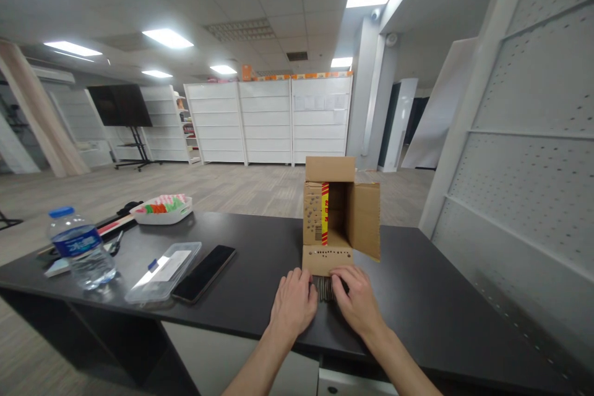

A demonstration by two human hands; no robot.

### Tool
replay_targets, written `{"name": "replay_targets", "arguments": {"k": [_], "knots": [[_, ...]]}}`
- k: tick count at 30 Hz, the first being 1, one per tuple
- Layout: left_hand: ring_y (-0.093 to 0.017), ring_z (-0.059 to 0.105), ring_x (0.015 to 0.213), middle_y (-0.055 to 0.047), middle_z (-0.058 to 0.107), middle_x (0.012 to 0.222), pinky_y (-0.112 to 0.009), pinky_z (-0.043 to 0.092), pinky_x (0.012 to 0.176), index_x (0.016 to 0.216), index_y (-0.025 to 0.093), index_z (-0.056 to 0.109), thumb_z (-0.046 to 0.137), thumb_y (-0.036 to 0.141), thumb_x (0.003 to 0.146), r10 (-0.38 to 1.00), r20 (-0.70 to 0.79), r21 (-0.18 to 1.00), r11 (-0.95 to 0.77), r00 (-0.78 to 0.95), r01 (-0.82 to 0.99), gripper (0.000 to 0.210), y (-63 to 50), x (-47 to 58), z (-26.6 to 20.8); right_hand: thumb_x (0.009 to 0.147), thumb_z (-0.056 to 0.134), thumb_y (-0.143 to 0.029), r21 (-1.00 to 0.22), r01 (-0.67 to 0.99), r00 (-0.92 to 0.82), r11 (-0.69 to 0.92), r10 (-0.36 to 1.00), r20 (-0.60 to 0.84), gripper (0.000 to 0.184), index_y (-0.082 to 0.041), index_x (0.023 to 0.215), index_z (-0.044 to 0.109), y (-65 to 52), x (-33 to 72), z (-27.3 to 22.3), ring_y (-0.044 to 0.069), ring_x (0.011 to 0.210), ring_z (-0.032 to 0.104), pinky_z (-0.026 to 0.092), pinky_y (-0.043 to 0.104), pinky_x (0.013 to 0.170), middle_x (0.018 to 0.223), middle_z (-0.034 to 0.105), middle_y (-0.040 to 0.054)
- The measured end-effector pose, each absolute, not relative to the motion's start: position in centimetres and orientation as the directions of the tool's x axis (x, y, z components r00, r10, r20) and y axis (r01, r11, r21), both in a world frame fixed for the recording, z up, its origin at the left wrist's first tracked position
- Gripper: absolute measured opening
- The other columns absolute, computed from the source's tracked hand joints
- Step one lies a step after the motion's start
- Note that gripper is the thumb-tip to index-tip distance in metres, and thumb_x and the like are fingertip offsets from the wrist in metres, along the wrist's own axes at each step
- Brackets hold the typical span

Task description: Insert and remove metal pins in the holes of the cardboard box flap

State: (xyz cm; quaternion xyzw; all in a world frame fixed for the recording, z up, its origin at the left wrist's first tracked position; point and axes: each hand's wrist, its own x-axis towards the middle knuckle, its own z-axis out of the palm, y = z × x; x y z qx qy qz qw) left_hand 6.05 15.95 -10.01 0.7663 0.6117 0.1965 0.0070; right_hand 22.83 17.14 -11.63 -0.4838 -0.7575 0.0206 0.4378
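A cardboard box (pixel 341 167) stands on the dark table with its opening toward me. Its lower front flap (pixel 328 262) has a row of small holes, and dark dots speckle the left flap (pixel 312 213). Just in front of the lower flap lies a row of thin metal pieces, like screws or nails (pixel 325 289). My left hand (pixel 293 300) rests at the row's left side, fingers loosely bent and thumb beside the pieces. On the right side, my right hand (pixel 356 297) has curved fingers near the flap's edge, thumb apart from them. Neither hand visibly grips anything.
Left of my hands lie a black phone (pixel 204 273) and a clear plastic case (pixel 167 272). A water bottle (pixel 82 250) and a white tray (pixel 162 216) of colourful items stand farther left. A perforated white panel (pixel 529 185) rises at the right.
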Motion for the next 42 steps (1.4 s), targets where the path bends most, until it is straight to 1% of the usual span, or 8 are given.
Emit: {"name": "replay_targets", "arguments": {"k": [5,12,17,21,27,32,36,42], "knots": [[-0.021,0.055,0.092,-0.004,0.06,0.096,-0.035,0.036,0.081,0.092,0.021,0.056,0.036,0.033,0.095,0.935,0.297,0.274,-0.277,0.193,0.921,0.023,16.0,6.0,-9.8,0.095,0.045,-0.028,-0.487,0.723,-0.072,0.491,0.754,0.653,0.022,-0.021,0.086,0.064,17.3,25.6,-12.0,0.022,0.091,0.059,0.041,0.036,0.083,0.091,0.068,0.0056],[-0.021,0.054,0.092,-0.004,0.06,0.097,-0.035,0.035,0.079,0.093,0.022,0.056,0.038,0.031,0.094,0.935,0.28,0.266,-0.292,0.216,0.919,0.02,16.1,5.9,-9.9,0.095,0.044,-0.033,-0.526,0.737,-0.005,0.425,0.782,0.624,0.027,-0.02,0.081,0.064,17.1,27.7,-12.4,0.021,0.085,0.059,0.04,0.033,0.079,0.085,0.067,0.0058],[-0.022,0.054,0.091,-0.004,0.06,0.095,-0.035,0.036,0.078,0.091,0.022,0.056,0.042,0.043,0.093,0.922,0.294,0.274,-0.334,0.252,0.902,0.025,16.0,5.8,-10.0,0.096,0.042,-0.033,-0.481,0.786,-0.019,0.388,0.793,0.608,0.03,-0.02,0.08,0.063,17.1,27.3,-12.4,0.021,0.083,0.058,0.038,0.033,0.079,0.083,0.066,0.0056],[-0.022,0.054,0.09,-0.004,0.06,0.096,-0.034,0.036,0.077,0.092,0.022,0.055,0.041,0.034,0.093,0.919,0.296,0.258,-0.34,0.261,0.904,0.018,15.9,5.8,-10.0,0.096,0.042,-0.032,-0.453,0.813,-0.029,0.365,0.803,0.595,0.029,-0.02,0.079,0.061,17.0,27.2,-12.4,0.022,0.083,0.057,0.036,0.032,0.077,0.082,0.066,0.0053],[-0.02,0.054,0.087,-0.005,0.059,0.095,-0.033,0.036,0.076,0.089,0.021,0.054,0.032,0.03,0.096,0.914,0.31,0.24,-0.343,0.263,0.908,0.026,15.9,5.9,-10.0,0.096,0.042,-0.029,-0.465,0.819,-0.014,0.335,0.823,0.568,0.028,-0.02,0.076,0.06,17.0,27.0,-12.3,0.021,0.082,0.057,0.034,0.032,0.076,0.08,0.065,0.0046],[-0.02,0.053,0.086,-0.004,0.059,0.091,-0.033,0.035,0.075,0.085,0.021,0.052,0.04,0.022,0.089,0.915,0.295,0.221,-0.346,0.276,0.912,0.013,15.8,5.9,-10.0,0.096,0.042,-0.028,-0.463,0.828,-0.006,0.315,0.832,0.554,0.029,-0.02,0.074,0.06,16.9,26.9,-12.1,0.021,0.082,0.057,0.033,0.031,0.075,0.079,0.065,0.0048],[-0.02,0.052,0.085,-0.004,0.059,0.091,-0.033,0.034,0.074,0.085,0.021,0.052,0.037,0.021,0.09,0.913,0.302,0.212,-0.345,0.274,0.914,0.016,15.8,5.8,-10.1,0.096,0.041,-0.028,-0.466,0.831,-0.002,0.305,0.839,0.545,0.03,-0.02,0.075,0.06,16.8,26.9,-12.0,0.021,0.082,0.057,0.033,0.031,0.075,0.079,0.066,0.0049],[-0.02,0.053,0.085,-0.004,0.058,0.089,-0.032,0.034,0.074,0.083,0.02,0.053,0.045,0.019,0.084,0.926,0.285,0.223,-0.315,0.248,0.922,0.008,15.6,5.9,-10.1,0.095,0.041,-0.027,-0.451,0.841,-0.01,0.299,0.842,0.54,0.029,-0.02,0.074,0.059,16.9,26.9,-12.2,0.021,0.082,0.058,0.033,0.03,0.075,0.078,0.065,0.0043]]}}
